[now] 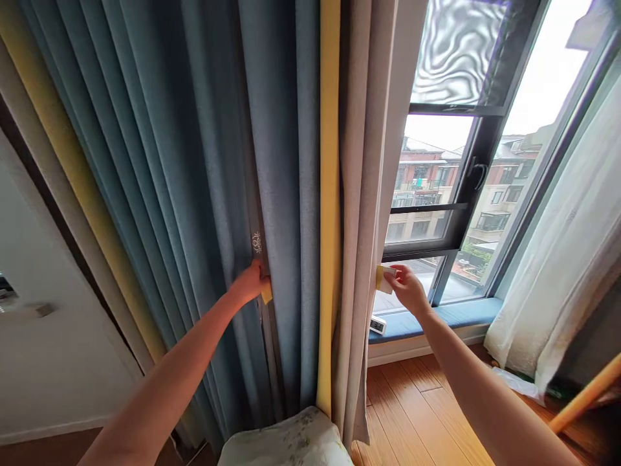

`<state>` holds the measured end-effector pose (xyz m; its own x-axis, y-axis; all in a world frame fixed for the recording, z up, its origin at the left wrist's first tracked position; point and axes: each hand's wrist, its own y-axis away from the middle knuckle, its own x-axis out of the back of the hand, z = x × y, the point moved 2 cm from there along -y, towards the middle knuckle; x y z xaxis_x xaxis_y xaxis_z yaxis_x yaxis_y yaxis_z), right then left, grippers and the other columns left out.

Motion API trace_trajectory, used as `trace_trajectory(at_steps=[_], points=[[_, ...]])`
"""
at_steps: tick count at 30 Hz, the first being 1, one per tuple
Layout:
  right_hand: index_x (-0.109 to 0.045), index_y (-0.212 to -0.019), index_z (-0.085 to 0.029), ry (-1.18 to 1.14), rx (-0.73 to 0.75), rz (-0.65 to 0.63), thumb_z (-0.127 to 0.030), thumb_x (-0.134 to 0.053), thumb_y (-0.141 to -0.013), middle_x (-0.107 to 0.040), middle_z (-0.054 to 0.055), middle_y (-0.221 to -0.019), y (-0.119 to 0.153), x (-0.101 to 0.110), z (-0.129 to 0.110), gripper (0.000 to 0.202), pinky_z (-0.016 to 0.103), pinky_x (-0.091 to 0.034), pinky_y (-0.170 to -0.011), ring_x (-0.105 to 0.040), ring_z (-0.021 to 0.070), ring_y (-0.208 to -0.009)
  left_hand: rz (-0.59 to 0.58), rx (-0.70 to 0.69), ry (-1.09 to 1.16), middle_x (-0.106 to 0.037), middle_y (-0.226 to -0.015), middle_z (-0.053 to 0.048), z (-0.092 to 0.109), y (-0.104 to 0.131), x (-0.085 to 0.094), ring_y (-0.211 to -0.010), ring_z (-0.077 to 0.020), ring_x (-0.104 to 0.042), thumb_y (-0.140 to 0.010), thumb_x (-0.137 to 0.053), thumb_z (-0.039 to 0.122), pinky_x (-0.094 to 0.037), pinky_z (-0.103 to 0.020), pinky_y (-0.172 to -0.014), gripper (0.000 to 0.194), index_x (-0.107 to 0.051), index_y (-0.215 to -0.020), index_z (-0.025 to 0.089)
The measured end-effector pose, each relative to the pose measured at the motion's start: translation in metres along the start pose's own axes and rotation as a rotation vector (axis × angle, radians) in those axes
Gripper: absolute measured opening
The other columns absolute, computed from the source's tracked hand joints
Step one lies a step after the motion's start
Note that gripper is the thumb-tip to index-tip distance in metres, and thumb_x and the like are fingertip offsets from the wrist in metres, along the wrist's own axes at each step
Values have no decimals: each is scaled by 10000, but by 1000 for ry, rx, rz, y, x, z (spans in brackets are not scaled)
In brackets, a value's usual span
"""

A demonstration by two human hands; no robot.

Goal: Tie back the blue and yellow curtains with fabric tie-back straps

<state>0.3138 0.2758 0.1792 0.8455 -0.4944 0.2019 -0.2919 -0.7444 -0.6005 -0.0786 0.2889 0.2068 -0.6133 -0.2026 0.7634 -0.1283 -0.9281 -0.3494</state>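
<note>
A long blue curtain [279, 162] hangs in folds before me, edged with a yellow strip [328, 194] and a beige panel [356, 194]. My left hand [246, 285] reaches into the blue folds, its fingers closed on a small yellow fabric piece [266, 290]. Just above it, a pale motif [257, 243] marks a darker grey-brown band. At the curtain's right edge, my right hand [408, 287] pinches a flat pale band end [387, 280] with a yellow border. Whether both pieces belong to one band behind the curtain, I cannot tell.
A cushion with a floral print [291, 443] sits below the curtain. Right of it are wooden flooring [402, 401], a blue window seat [456, 315] with a small white device [377, 325], a dark window frame [466, 188], a sheer curtain [548, 259] and a wooden pole [589, 391].
</note>
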Motion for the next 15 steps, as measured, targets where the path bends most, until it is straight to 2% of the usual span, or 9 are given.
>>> trace_trajectory(at_steps=[3, 5, 9, 12, 15], points=[[-436, -917, -214, -15, 104, -41, -438, -579, -636, -562, -33, -609, 20, 1, -11, 387, 233, -372, -460, -468, 115, -483, -5, -51, -79, -540, -631, -14, 15, 27, 9, -564, -156, -512, -766, -421, 274, -332, -251, -521, 211, -426, -954, 178], [-414, -926, -223, -3, 170, -100, -407, -563, -667, -558, -35, -631, 35, 0, -22, 351, 237, -390, -480, -483, 117, -502, -48, -138, -97, -539, -641, 1, 27, 46, 12, -535, -127, -485, -785, -375, 254, -318, -233, -508, 161, -448, -918, 198], [-508, -848, -221, 113, 271, -313, -343, -506, -711, -555, -21, -628, 55, -6, -54, 183, 241, -407, -527, -492, 121, -544, -243, -309, -104, -599, -784, 1, 48, 75, 17, -526, -98, -470, -800, -307, 220, -319, -221, -510, 259, -554, -878, 237], [-581, -786, -224, 280, 367, -522, -290, -463, -733, -590, -9, -666, 63, -10, -79, 146, 247, -417, -580, -515, 128, -586, -391, -365, -48, -601, -994, -3, 60, 82, 22, -641, -114, -531, -788, -311, 189, -353, -215, -534, 359, -562, -1024, 289], [-589, -967, -255, 386, 462, -726, -239, -469, -733, -637, -8, -811, 65, -13, -97, 264, 259, -425, -644, -563, 143, -672, -494, -461, -46, -563, -1115, 12, 71, 80, 22, -827, -144, -554, -776, -346, 156, -391, -215, -608, 421, -516, -1120, 329]])
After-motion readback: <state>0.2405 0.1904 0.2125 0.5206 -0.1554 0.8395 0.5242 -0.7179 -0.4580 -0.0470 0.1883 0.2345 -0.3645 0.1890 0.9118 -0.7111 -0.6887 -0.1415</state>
